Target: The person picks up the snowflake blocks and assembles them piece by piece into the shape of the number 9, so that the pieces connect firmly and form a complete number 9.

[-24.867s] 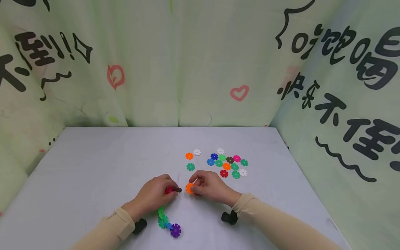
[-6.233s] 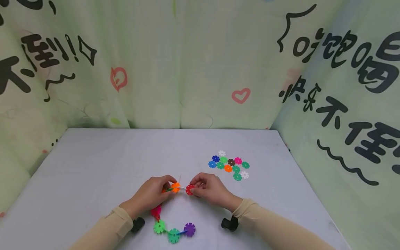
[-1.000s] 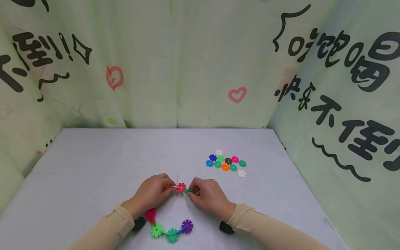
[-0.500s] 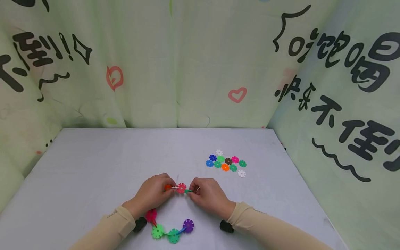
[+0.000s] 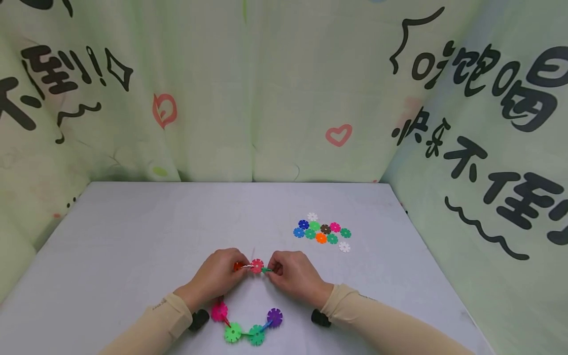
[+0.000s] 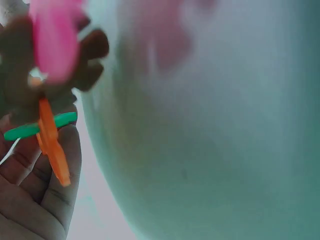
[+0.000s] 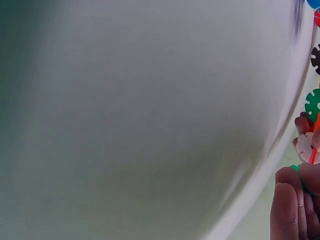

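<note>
A chain of notched plastic interlocking discs loops below both hands in the head view. Its lower end lies on the table: a purple disc [image 5: 275,317], a green disc [image 5: 256,335], a light green disc [image 5: 232,333] and a pink disc [image 5: 219,311]. My left hand [image 5: 217,275] grips the chain near an orange disc [image 5: 237,266]; its fingers partly hide it. A brown disc [image 6: 90,45] and pink disc [image 6: 55,40] fill the left wrist view's corner. Between the hands sits a red disc [image 5: 257,266]. My right hand [image 5: 299,277] pinches a green disc [image 5: 266,269] against the red one's edge.
Several loose discs lie at the back right, among them a blue disc [image 5: 299,232], an orange disc [image 5: 321,238], a brown disc [image 5: 326,229] and a white disc [image 5: 344,247]. The white table [image 5: 155,222] meets a printed curtain [image 5: 213,98] at its back edge.
Since the oldest frame the chain has grown, and the loose group has lost several discs. A green one left it after 6.2 seconds ago. Lately the chain's lower end has shifted slightly right.
</note>
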{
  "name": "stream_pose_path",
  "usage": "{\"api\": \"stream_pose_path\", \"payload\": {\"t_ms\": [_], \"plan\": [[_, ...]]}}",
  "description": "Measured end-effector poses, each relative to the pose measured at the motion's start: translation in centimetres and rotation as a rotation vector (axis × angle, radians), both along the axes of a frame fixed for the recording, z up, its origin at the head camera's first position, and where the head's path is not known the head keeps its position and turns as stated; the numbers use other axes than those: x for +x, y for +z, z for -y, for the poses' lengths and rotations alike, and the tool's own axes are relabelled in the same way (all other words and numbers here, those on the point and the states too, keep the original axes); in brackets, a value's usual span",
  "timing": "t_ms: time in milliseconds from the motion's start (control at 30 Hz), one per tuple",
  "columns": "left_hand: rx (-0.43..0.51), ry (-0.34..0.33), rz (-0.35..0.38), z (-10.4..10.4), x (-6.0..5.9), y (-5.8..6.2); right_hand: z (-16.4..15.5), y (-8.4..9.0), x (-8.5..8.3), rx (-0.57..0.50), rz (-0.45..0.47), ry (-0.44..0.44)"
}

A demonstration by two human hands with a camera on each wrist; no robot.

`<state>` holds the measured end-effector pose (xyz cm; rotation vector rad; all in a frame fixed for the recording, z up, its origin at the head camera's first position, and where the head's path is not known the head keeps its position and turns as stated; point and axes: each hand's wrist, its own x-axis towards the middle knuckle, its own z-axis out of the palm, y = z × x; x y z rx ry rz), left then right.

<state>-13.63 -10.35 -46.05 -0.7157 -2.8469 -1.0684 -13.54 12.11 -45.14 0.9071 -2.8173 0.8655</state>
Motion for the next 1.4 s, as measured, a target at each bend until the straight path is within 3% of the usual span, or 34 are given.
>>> {"api": "stream_pose_path", "payload": {"t_ms": [167,700,1000,1167,1400], "plan": [[0.041,0.003,0.019,0.0,0.1,0.0,-0.1,0.1,-0.4,0.011,-0.046,0.023],[0.049,0.013,-0.047,-0.3,0.1,-0.1,-0.1,0.3,-1.0,0.015,-0.001,0.068],[0.056,0.025,-0.006,-0.7,0.0,-0.1,-0.1,0.1,-1.3,0.007,-0.016,0.075],[0.007,0.037,0.066,-0.6,0.0,0.3,-0.1,0.1,-1.4,0.007,0.033,0.101],[-0.013,0.04,0.142,-0.4,-0.1,0.3,-1.8,0.9,-1.6,0.048,0.233,0.08]]}}
